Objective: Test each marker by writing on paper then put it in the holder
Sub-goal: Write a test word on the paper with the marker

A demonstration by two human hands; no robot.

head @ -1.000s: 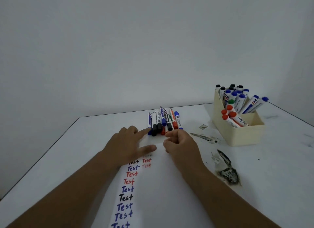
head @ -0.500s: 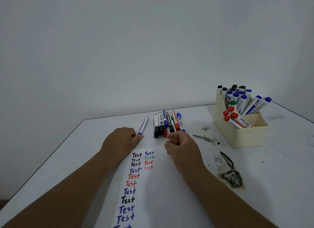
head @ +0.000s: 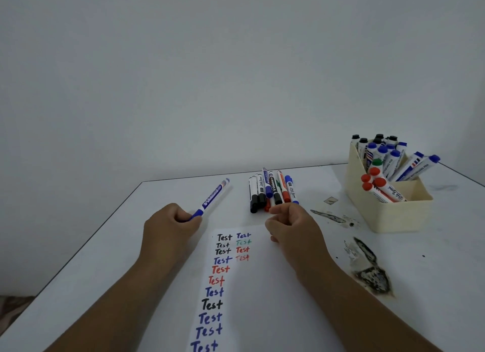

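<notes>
A person's left hand (head: 170,227) grips one blue marker (head: 214,198) by its capped end, fingers curled round the cap; the white barrel sticks out past the fingertips, up and away from the person, pointing toward the far edge of the table (head: 118,233). The right hand (head: 291,224) is loosely curled and holds nothing that shows, thumb and forefinger close together, resting at the top edge of the paper (head: 262,299).

Just beyond the right fingertips lies a pile of untested markers (head: 271,191), side by side and partly overlapping; about seven show, in black, blue, green and red, though the overlap makes the count uncertain. Well out to the right of the right hand stands a cream holder (head: 393,215) packed with capped markers, roughly a dozen and a half, too crowded to count exactly.

The paper, between and below both hands, carries the word "Test": eleven in the left column, four in the right.

The marker looks light, stiff and smooth, likely a little slippery. Judging by this, the barrel's middle gives the surest hold for writing, with the other hand pinching the cap to pull it off.
</notes>
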